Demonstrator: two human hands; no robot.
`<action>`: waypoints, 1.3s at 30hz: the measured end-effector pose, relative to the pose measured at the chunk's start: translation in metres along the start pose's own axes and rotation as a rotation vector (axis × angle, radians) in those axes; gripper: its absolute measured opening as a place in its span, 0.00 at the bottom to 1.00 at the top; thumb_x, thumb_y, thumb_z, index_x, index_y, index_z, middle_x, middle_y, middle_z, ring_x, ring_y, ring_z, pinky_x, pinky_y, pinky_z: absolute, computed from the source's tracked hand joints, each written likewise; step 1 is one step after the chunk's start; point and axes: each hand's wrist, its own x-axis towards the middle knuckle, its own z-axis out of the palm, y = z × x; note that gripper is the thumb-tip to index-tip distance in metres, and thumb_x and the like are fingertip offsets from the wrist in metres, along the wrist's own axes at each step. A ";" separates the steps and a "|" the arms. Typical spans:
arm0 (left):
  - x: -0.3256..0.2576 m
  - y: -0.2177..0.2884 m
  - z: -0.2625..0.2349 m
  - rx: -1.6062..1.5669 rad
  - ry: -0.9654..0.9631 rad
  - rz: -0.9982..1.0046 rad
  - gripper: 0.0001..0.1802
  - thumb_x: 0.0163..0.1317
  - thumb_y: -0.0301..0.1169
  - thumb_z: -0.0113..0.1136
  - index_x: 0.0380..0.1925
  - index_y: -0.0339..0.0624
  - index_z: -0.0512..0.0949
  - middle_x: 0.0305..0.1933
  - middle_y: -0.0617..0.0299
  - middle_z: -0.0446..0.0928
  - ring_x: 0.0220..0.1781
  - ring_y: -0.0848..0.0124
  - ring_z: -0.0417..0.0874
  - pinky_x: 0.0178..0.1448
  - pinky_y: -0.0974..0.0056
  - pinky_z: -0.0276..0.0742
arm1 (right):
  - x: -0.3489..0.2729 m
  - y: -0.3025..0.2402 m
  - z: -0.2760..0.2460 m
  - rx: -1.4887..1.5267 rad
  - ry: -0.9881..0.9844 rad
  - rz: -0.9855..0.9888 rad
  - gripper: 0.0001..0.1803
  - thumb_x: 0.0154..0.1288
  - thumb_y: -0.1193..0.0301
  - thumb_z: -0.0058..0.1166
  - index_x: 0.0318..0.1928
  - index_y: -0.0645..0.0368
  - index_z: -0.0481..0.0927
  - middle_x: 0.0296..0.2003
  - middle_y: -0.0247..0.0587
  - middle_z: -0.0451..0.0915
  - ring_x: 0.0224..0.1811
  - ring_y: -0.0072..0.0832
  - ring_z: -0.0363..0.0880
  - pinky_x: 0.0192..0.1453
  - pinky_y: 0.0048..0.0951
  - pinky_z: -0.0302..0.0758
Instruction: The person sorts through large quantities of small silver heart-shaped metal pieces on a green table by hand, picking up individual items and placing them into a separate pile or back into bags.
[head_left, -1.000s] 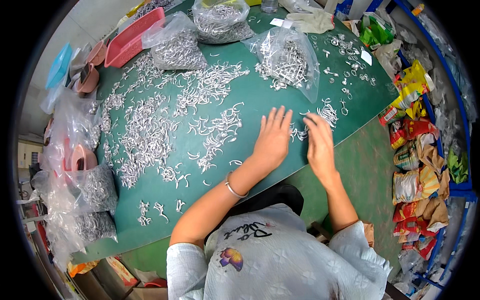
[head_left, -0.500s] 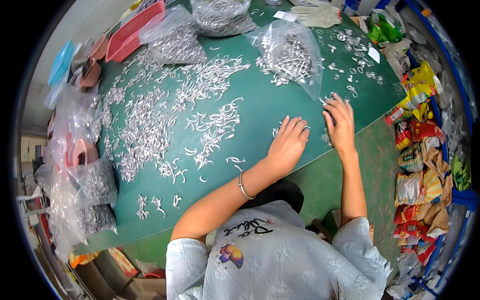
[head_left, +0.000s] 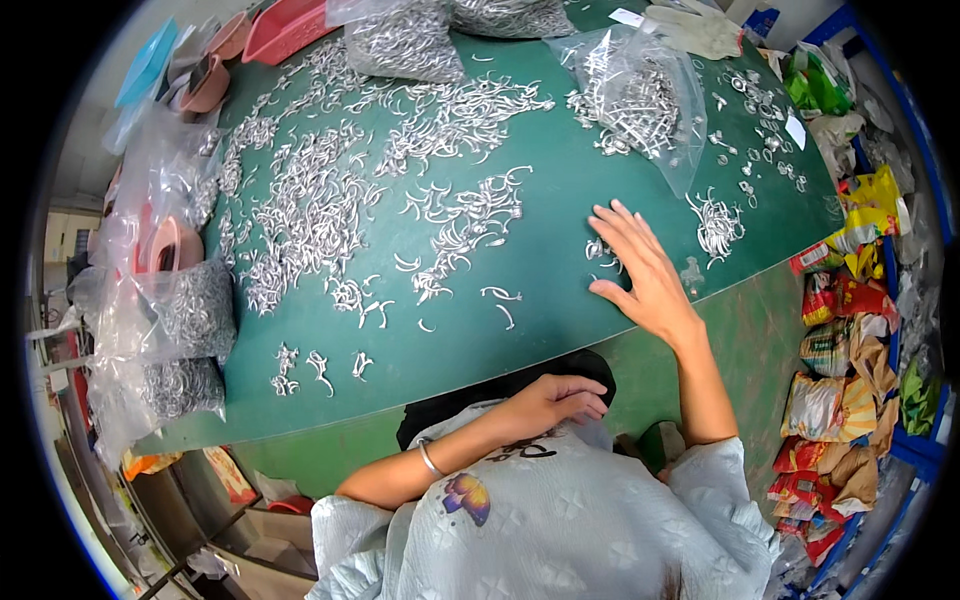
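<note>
My right hand (head_left: 645, 270) is stretched over the green table (head_left: 560, 240), fingers extended and thumb apart, with nothing seen in it. Beside its thumb and fingers lie a few small silvery metal parts (head_left: 597, 250), partly covered by the hand. To its right sits a small heap of curved silvery metal pieces (head_left: 718, 228). My left hand (head_left: 562, 402), with a bangle on the wrist, is drawn back off the table against my shirt. Its fingers curl inward, and whatever they may hold is hidden. A few loose curved pieces (head_left: 502, 295) lie beyond it.
Large spreads of curved metal pieces (head_left: 310, 210) cover the table's left side. A clear bag of metal parts (head_left: 650, 100) stands ahead, with scattered ring-like fittings (head_left: 770, 130) to its right. Filled bags (head_left: 185, 310) line the left edge; packets (head_left: 830, 400) stack at right.
My left hand has pulled back from the table to my body. The right hand has moved left to the small parts, uncovering the heap of curved pieces. The view has shifted slightly.
</note>
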 end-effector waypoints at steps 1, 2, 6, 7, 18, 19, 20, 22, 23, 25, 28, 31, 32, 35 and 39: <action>-0.002 -0.002 0.001 0.087 0.039 0.070 0.16 0.75 0.29 0.48 0.58 0.34 0.74 0.47 0.57 0.81 0.49 0.72 0.81 0.54 0.64 0.78 | 0.003 0.000 0.002 -0.023 -0.021 -0.024 0.31 0.62 0.60 0.61 0.63 0.58 0.72 0.67 0.47 0.67 0.73 0.46 0.59 0.77 0.49 0.55; -0.005 -0.002 0.001 0.173 0.081 0.140 0.16 0.74 0.28 0.48 0.58 0.33 0.74 0.47 0.57 0.81 0.49 0.73 0.81 0.54 0.64 0.78 | 0.005 -0.001 0.004 -0.044 -0.044 -0.050 0.29 0.61 0.60 0.62 0.60 0.58 0.74 0.66 0.46 0.68 0.73 0.45 0.60 0.76 0.49 0.56; -0.029 0.028 -0.012 0.353 0.243 0.303 0.14 0.68 0.21 0.55 0.52 0.34 0.77 0.45 0.56 0.80 0.48 0.69 0.81 0.50 0.63 0.78 | -0.002 0.006 0.010 0.010 0.088 -0.064 0.17 0.56 0.71 0.67 0.46 0.62 0.82 0.59 0.45 0.76 0.67 0.45 0.70 0.72 0.49 0.64; -0.036 0.028 -0.016 0.554 0.393 0.438 0.14 0.65 0.20 0.57 0.51 0.34 0.78 0.45 0.55 0.80 0.47 0.66 0.81 0.49 0.62 0.78 | -0.007 0.010 0.011 0.008 0.118 -0.024 0.16 0.55 0.72 0.67 0.45 0.62 0.82 0.57 0.45 0.77 0.67 0.45 0.71 0.72 0.49 0.65; -0.069 0.019 -0.060 1.237 1.123 0.632 0.17 0.57 0.18 0.60 0.47 0.34 0.76 0.47 0.53 0.73 0.45 0.55 0.75 0.47 0.56 0.72 | 0.030 -0.082 0.064 -0.031 0.033 -0.050 0.16 0.56 0.70 0.66 0.43 0.62 0.78 0.40 0.42 0.74 0.44 0.41 0.74 0.47 0.40 0.69; -0.072 0.016 -0.065 1.210 1.131 0.627 0.16 0.57 0.18 0.60 0.47 0.34 0.76 0.47 0.52 0.73 0.44 0.55 0.75 0.47 0.56 0.72 | 0.029 -0.079 0.069 0.014 0.025 -0.051 0.15 0.56 0.72 0.65 0.42 0.62 0.77 0.39 0.42 0.74 0.44 0.42 0.74 0.47 0.40 0.69; -0.073 0.014 -0.070 1.183 1.137 0.622 0.16 0.57 0.18 0.60 0.47 0.34 0.76 0.47 0.52 0.73 0.44 0.55 0.75 0.47 0.56 0.72 | 0.029 -0.078 0.071 0.059 0.018 -0.050 0.13 0.57 0.74 0.64 0.41 0.62 0.77 0.38 0.43 0.73 0.44 0.42 0.74 0.46 0.40 0.70; -0.071 0.011 -0.079 1.134 1.140 0.639 0.15 0.59 0.18 0.59 0.47 0.33 0.76 0.48 0.51 0.72 0.44 0.55 0.76 0.47 0.56 0.73 | 0.029 -0.075 0.064 0.126 -0.047 -0.014 0.12 0.57 0.76 0.63 0.41 0.63 0.76 0.37 0.44 0.73 0.43 0.43 0.74 0.46 0.41 0.71; -0.069 0.013 -0.082 1.116 1.128 0.625 0.15 0.59 0.18 0.59 0.48 0.34 0.76 0.48 0.50 0.72 0.44 0.54 0.76 0.47 0.56 0.74 | 0.030 -0.074 0.062 0.161 -0.080 0.003 0.11 0.57 0.78 0.62 0.41 0.63 0.75 0.37 0.45 0.73 0.42 0.44 0.75 0.45 0.41 0.72; -0.063 0.016 -0.086 1.079 1.101 0.598 0.16 0.60 0.17 0.58 0.49 0.34 0.76 0.50 0.49 0.72 0.45 0.54 0.78 0.48 0.57 0.75 | 0.025 -0.084 0.070 0.146 -0.035 0.010 0.11 0.58 0.78 0.61 0.41 0.62 0.76 0.37 0.46 0.73 0.40 0.46 0.75 0.43 0.42 0.73; -0.053 0.029 -0.082 0.906 1.148 0.655 0.19 0.58 0.15 0.61 0.51 0.37 0.77 0.49 0.52 0.75 0.41 0.61 0.79 0.44 0.60 0.77 | 0.027 -0.098 0.085 0.144 -0.018 -0.116 0.12 0.56 0.77 0.63 0.40 0.62 0.76 0.38 0.45 0.74 0.39 0.46 0.77 0.42 0.42 0.74; -0.061 0.027 -0.076 0.750 1.144 0.641 0.19 0.58 0.15 0.61 0.51 0.38 0.77 0.50 0.52 0.75 0.42 0.62 0.79 0.45 0.61 0.77 | 0.031 -0.082 0.074 0.081 0.054 -0.143 0.16 0.54 0.75 0.65 0.43 0.62 0.76 0.41 0.45 0.75 0.38 0.45 0.77 0.41 0.42 0.74; -0.064 0.023 -0.075 0.796 1.137 0.634 0.19 0.59 0.16 0.60 0.51 0.38 0.77 0.50 0.51 0.75 0.44 0.59 0.79 0.47 0.60 0.77 | 0.031 -0.079 0.065 0.002 0.098 -0.133 0.18 0.52 0.73 0.67 0.45 0.61 0.77 0.44 0.44 0.76 0.41 0.43 0.76 0.43 0.40 0.73; -0.070 0.015 -0.073 0.916 1.119 0.625 0.18 0.60 0.19 0.59 0.51 0.37 0.76 0.50 0.50 0.74 0.48 0.53 0.78 0.51 0.56 0.75 | 0.035 -0.100 0.063 -0.002 0.068 -0.162 0.19 0.51 0.72 0.68 0.45 0.61 0.79 0.44 0.43 0.76 0.44 0.41 0.74 0.45 0.38 0.72; -0.070 0.019 -0.072 1.032 1.128 0.620 0.19 0.57 0.18 0.62 0.50 0.37 0.77 0.50 0.53 0.74 0.48 0.55 0.76 0.52 0.57 0.74 | 0.025 -0.083 0.077 0.022 0.023 -0.149 0.22 0.49 0.70 0.70 0.46 0.60 0.80 0.44 0.43 0.75 0.44 0.42 0.72 0.48 0.38 0.70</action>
